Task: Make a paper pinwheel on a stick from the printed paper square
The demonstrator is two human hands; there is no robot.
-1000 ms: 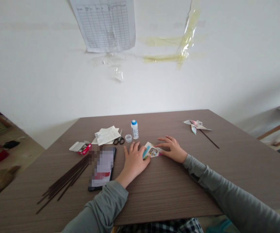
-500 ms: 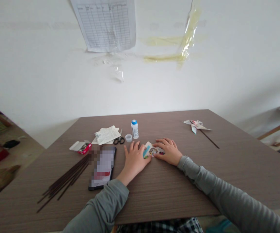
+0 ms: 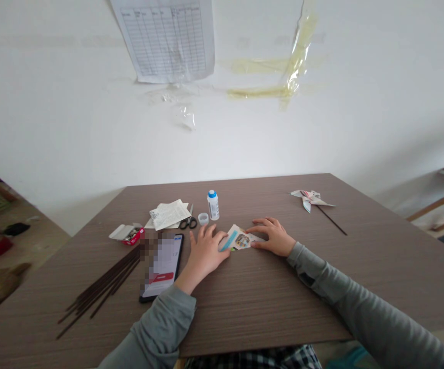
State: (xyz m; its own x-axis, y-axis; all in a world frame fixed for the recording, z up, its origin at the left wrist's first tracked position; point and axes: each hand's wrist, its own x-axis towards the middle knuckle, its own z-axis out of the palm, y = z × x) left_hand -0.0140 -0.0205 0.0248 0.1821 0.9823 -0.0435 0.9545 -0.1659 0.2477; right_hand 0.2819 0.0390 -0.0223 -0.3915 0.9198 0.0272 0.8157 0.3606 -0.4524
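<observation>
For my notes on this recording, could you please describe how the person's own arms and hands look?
The long grey fabric left sleeve and matching right sleeve are wrinkled. A small dark patch, unclear in nature, shows near the right cuff. The bare left hand and bare right hand wear no gloves.

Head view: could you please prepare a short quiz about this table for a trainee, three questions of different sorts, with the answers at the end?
1. Which thing lies between the left hand and the right hand?
A) the pinwheel
B) the scissors
C) the printed paper

2. True or false: the phone lies nearer to the left hand than to the right hand.

3. Fill in the missing colour: the bottle stands upright and has a ____ top.

Key: 1. C; 2. True; 3. blue.
</observation>
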